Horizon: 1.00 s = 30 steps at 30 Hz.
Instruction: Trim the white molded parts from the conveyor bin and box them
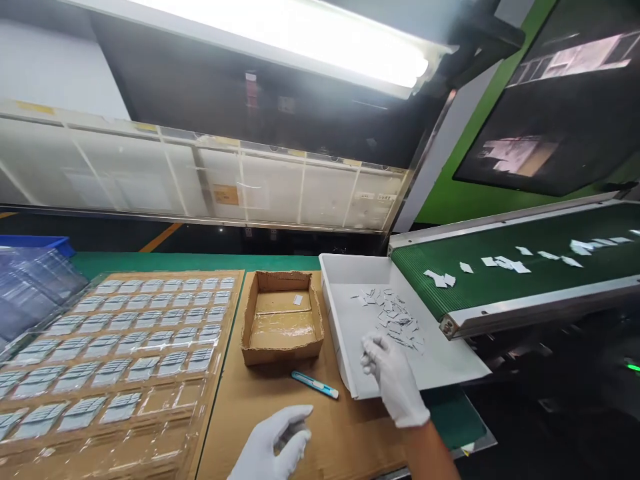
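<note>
My right hand [390,373], in a white glove, hangs over the front of a white tray [335,313], its fingers pinched together. Whatever they may hold is too small to make out. Just beyond it, small flat light-grey pieces [395,317] lie loosely heaped in the tray. My left hand [277,443], also gloved, is above the cardboard with thumb and fingers apart and nothing between them. A blue cutter knife [315,385] lies between my hands, touching neither. Left of it all, a clear blister tray [170,400] holds rows of stacked pieces, with bare pockets at its near right.
A shallow cardboard box [283,353] with one small piece inside stands left of the white tray. At right, a green conveyor belt [500,287] carrying scattered pieces ends over the tray. Clear plastic trays [33,287] are stacked far left. A lamp [325,33] hangs overhead.
</note>
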Available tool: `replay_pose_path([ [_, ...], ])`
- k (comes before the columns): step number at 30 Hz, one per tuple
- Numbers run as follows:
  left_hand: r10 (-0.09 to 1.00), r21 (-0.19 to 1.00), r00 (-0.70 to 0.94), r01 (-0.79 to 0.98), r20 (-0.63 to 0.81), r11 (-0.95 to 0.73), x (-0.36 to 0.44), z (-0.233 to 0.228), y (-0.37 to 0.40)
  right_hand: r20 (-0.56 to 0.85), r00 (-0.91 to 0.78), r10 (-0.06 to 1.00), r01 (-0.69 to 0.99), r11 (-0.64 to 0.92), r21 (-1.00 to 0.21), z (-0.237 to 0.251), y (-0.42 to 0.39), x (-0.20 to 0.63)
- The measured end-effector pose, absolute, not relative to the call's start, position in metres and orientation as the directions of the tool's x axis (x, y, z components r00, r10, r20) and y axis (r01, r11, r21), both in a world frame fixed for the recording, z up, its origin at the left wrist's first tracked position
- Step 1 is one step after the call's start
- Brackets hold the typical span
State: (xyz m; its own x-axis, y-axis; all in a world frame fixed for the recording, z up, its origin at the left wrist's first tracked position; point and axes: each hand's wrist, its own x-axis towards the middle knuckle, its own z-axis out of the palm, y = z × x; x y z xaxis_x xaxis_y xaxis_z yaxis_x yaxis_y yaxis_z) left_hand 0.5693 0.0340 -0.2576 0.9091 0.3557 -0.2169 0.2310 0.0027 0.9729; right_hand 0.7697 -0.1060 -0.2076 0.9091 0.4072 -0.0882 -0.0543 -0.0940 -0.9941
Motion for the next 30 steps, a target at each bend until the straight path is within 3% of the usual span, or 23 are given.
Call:
replay_pose_path([
  [3,0.402,0.974,0.896,0.120,-0.191,0.195,0.590,-0.226,0.025,-0.144,0.867,0.477,-0.199,0.067,-0.978,-0.211,-0.087,0.707],
  [6,0.447,0.959,0.869,0.094,-0.210,0.269,0.601,-0.210,0.024,-0.241,0.846,0.475,-0.365,0.187,-0.912,-0.222,-0.072,0.670],
  [10,0.444,0.927,0.841,0.162,-0.308,0.338,0.596,-0.212,0.032,-0.321,0.806,0.496,-0.455,0.173,-0.873,-0.233,-0.064,0.656],
  [16,0.484,0.929,0.815,0.167,-0.319,0.331,0.583,-0.214,0.039,-0.371,0.778,0.507,-0.484,0.106,-0.869,-0.234,-0.060,0.651],
  [19,0.515,0.945,0.806,0.160,-0.292,0.286,0.579,-0.213,0.042,-0.331,0.782,0.528,-0.436,0.084,-0.896,-0.234,-0.061,0.647],
  [22,0.495,0.957,0.834,0.123,-0.244,0.264,0.576,-0.214,0.047,-0.186,0.809,0.557,-0.288,0.101,-0.952,-0.239,-0.065,0.643],
  [25,0.339,0.891,0.907,0.080,-0.251,0.447,0.576,-0.216,0.044,-0.013,0.849,0.528,-0.106,0.146,-0.984,-0.247,-0.068,0.639],
  [28,0.208,0.729,0.930,0.085,-0.302,0.679,0.577,-0.218,0.034,0.045,0.841,0.539,-0.010,0.099,-0.995,-0.251,-0.068,0.635],
  [30,0.173,0.662,0.931,0.091,-0.322,0.744,0.578,-0.221,0.027,0.077,0.812,0.579,0.067,0.038,-0.997,-0.250,-0.069,0.635],
])
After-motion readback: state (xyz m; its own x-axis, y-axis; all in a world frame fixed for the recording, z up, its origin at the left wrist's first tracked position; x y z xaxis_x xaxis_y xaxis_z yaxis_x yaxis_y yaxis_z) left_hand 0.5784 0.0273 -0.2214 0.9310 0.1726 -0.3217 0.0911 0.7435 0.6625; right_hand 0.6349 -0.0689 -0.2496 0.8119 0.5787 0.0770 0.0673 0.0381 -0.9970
